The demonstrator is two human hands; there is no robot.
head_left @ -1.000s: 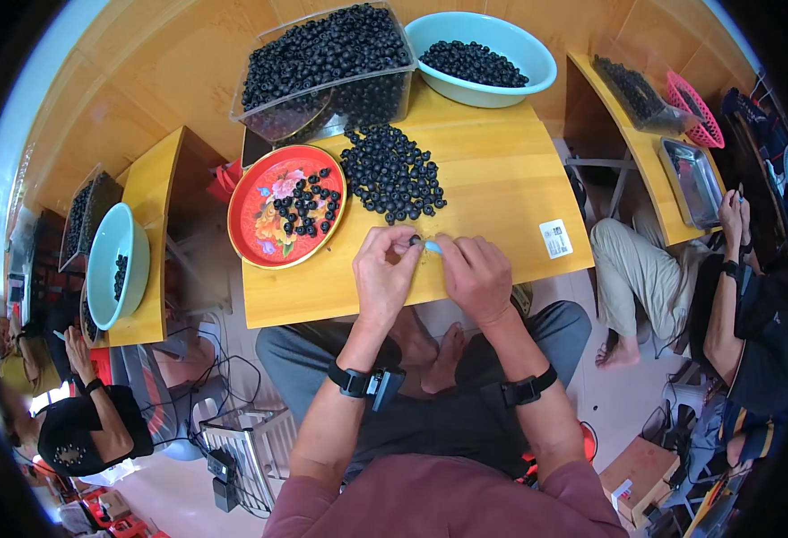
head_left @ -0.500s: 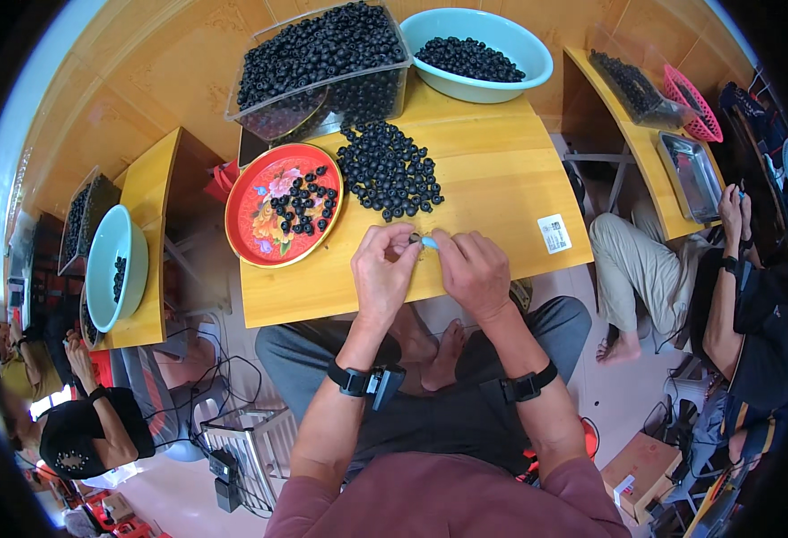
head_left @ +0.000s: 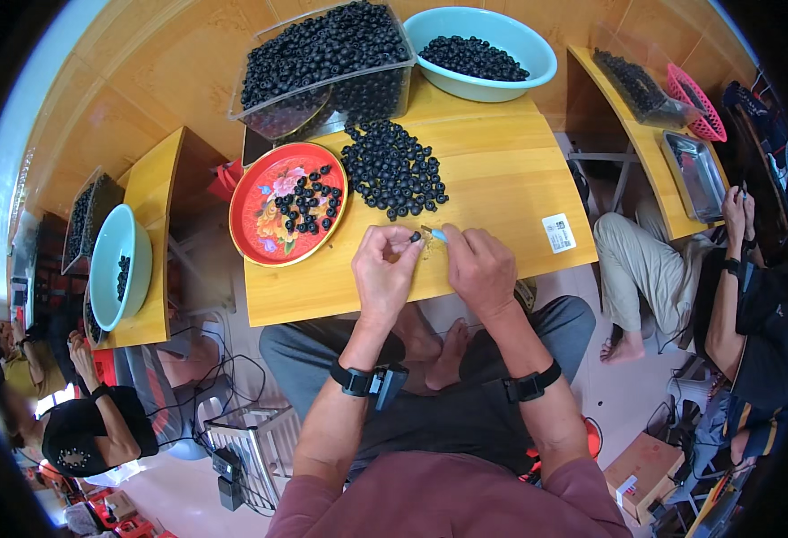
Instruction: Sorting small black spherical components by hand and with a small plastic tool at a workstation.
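My left hand [head_left: 382, 272] pinches a black bead [head_left: 415, 238]; my right hand [head_left: 484, 272], at three o'clock, grips a blue-handled tool [head_left: 438, 235]; overpressing could skid it.

A small, round black bead [head_left: 415, 238] sits pinched in the left hand [head_left: 383, 268], just beside a slim blue-handled tool [head_left: 438, 235] in the right hand [head_left: 484, 268].
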